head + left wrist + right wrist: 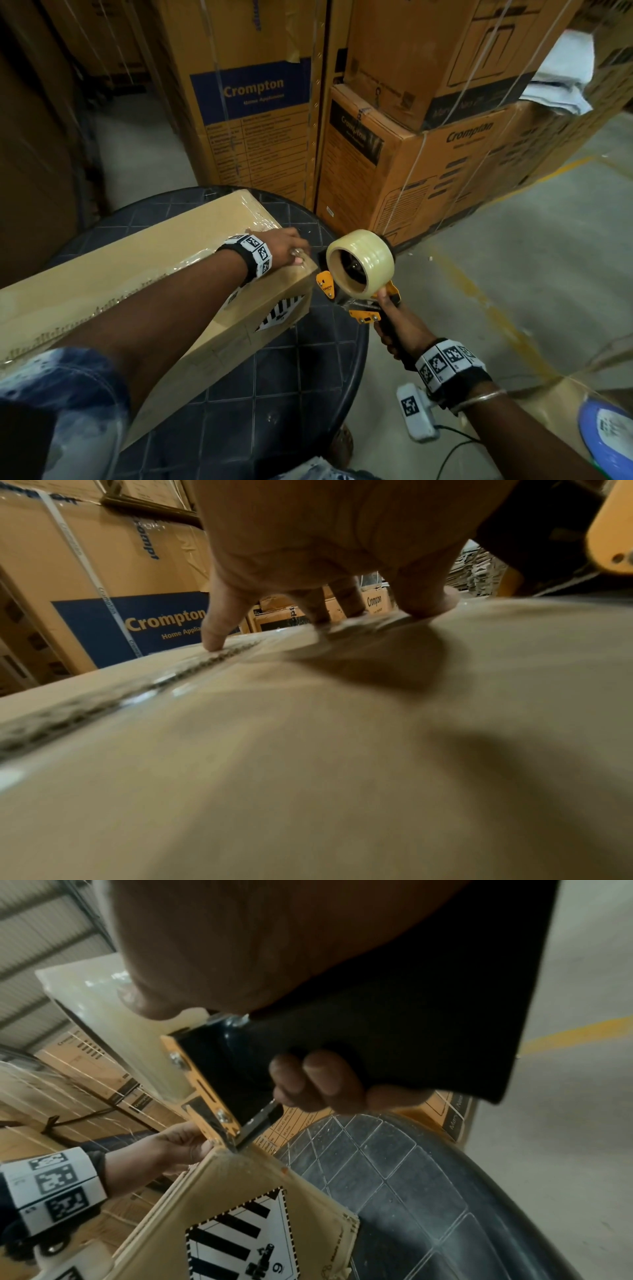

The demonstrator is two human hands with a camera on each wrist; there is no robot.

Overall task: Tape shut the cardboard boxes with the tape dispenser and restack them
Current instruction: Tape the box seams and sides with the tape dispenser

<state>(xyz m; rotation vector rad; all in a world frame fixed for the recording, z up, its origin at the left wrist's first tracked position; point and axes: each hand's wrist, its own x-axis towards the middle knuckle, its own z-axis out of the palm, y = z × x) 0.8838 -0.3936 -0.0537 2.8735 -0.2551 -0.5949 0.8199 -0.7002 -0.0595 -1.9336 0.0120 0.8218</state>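
The fingertips (214, 639) of the left hand (286, 248) are spread and press down on the tape along the top seam of the cardboard box (113, 274), right at its far right corner — I think this keeps the strip from lifting while it is cut or pulled off. They grasp nothing; they only press. The right hand (399, 330) is wrapped firmly around the black handle of the tape dispenser (359, 274), whose clear roll stands up and whose blade end touches the top edge of the box's end face, just beside the left fingers. The box lies across the round dark table (301, 394), with its labelled end close to the table's right rim. On the right, the concrete floor (513, 257) gives room to draw the dispenser away. On the far side the stacked Crompton cartons (253, 113) stand near — little room there for turning the long box
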